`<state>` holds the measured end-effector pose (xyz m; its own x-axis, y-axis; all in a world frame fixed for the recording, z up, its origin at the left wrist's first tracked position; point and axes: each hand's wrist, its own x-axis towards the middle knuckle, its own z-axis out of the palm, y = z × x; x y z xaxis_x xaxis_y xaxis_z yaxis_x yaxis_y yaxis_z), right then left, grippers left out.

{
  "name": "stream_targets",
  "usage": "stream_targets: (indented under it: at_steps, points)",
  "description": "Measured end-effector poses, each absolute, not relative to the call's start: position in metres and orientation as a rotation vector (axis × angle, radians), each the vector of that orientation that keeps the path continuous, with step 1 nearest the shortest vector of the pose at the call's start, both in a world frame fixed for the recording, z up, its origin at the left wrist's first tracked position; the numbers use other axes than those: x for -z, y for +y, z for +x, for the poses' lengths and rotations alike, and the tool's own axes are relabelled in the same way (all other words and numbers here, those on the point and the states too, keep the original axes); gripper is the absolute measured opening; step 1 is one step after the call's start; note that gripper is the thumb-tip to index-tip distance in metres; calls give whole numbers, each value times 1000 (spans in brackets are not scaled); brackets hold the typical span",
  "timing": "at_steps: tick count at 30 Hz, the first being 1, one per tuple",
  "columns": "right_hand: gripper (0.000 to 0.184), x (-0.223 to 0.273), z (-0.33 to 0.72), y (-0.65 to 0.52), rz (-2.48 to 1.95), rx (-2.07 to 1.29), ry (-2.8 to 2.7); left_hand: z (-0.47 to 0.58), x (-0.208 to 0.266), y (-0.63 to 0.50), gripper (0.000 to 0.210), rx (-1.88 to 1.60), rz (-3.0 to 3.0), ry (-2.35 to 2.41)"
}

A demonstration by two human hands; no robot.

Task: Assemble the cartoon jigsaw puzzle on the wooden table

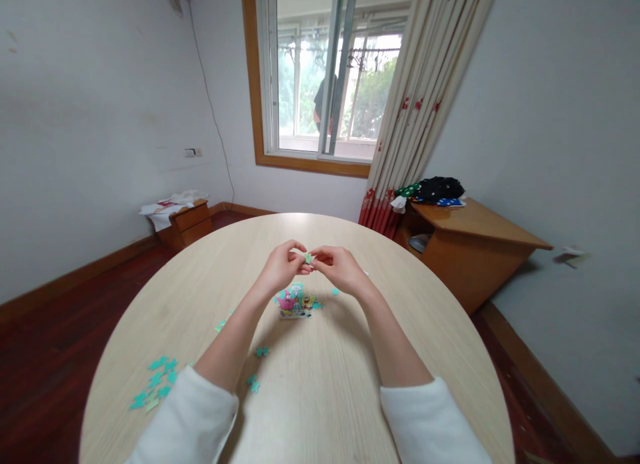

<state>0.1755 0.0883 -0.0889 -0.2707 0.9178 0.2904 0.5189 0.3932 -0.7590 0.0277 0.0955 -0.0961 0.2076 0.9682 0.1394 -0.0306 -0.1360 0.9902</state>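
Head view: green puzzle piece held up over table

Left hand pinches its left side, thumb and fingers nearly together; right hand pinches opposite. Below in view: cartoon picture (any lettering too small to read). Turquoise pieces lie farther left.

The walls were white and the floor was dark red. Daylight came through a big window with a brown edge. A long curtain hung beside a brown desk.

Fingers partly hide green piece; sleeves cut off below.
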Motion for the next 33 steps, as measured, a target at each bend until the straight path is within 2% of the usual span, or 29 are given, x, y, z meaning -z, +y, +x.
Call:
stream_targets:
  at_steps: [4,9,18,23,27,33]
  points:
    - [11,88,171,87,-1233,-615,-1872,28,94,94,10,-1163,1391,966]
    - [12,89,169,88,-1218,-587,-1809,28,93,93,15,-1180,1412,923]
    - [28,93,173,98,-1097,-830,-1505,17,91,97,13,-1308,1442,957]
    - [38,91,177,97,-1037,-914,-1437,16,88,95,24,-1362,1492,932]
    - [40,89,178,95,-1015,-931,-1441,19,87,92,30,-1363,1596,935]
    - [38,88,176,94,-957,-941,-1417,23,86,89,24,-1389,1649,926]
